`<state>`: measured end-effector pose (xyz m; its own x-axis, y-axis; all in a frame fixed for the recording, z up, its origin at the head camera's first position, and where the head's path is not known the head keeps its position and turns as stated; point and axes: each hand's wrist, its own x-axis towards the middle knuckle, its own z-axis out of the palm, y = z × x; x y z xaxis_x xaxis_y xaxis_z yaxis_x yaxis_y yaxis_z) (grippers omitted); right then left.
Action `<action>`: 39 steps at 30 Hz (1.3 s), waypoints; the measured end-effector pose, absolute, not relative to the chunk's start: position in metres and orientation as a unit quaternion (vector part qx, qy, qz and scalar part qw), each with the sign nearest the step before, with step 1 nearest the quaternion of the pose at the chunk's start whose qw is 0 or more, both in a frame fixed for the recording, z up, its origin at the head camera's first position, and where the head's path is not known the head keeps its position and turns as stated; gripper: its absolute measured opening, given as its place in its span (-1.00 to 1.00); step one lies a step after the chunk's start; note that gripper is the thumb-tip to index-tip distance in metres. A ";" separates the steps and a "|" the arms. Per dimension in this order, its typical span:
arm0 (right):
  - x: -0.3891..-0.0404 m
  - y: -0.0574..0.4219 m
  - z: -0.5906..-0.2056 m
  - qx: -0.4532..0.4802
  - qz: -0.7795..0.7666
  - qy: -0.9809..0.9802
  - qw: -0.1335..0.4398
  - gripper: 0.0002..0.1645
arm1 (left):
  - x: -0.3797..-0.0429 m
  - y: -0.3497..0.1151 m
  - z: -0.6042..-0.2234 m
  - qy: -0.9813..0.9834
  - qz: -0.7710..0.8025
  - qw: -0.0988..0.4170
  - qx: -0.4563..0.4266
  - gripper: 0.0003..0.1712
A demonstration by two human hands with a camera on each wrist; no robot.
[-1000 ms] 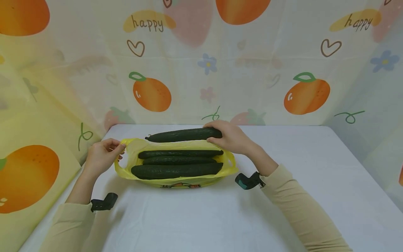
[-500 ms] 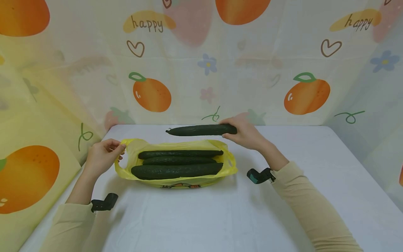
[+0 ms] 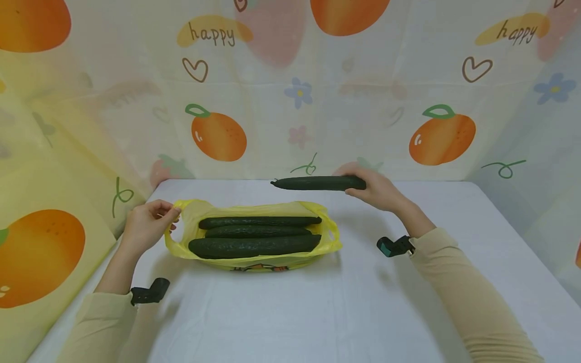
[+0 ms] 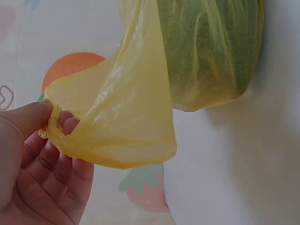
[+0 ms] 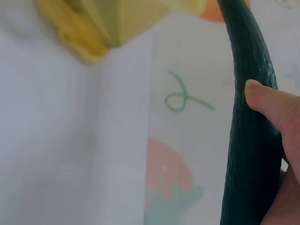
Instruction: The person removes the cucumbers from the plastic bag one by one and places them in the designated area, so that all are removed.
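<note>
Thumb and fingers of the right hand [image 3: 376,189] are wrapped round one end of a cucumber [image 3: 310,183], held up nearly level, beyond the bag [image 3: 299,263] and apart from it. Thumb and fingertips of the left hand [image 3: 147,227] pinch one handle [image 4: 55,126]. Three cucumbers [image 3: 254,246] lie side by side inside the open bag, on a white table [image 3: 281,317] before an orange-printed cloth [image 3: 345,101]
</note>
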<state>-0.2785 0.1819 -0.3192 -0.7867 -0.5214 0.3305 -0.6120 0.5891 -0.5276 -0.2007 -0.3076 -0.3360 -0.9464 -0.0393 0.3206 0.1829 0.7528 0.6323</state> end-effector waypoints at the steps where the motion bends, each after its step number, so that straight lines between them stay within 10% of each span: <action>1: -0.279 0.185 -0.320 0.310 0.315 -0.895 0.068 -0.58 | -0.201 -0.308 -0.336 -0.923 -0.349 0.159 -0.039 -0.74; 39: -0.284 0.290 -0.348 0.208 0.261 -0.942 0.022 -0.51 | -0.201 -0.315 -0.340 -0.926 -0.346 0.152 -0.032 -0.71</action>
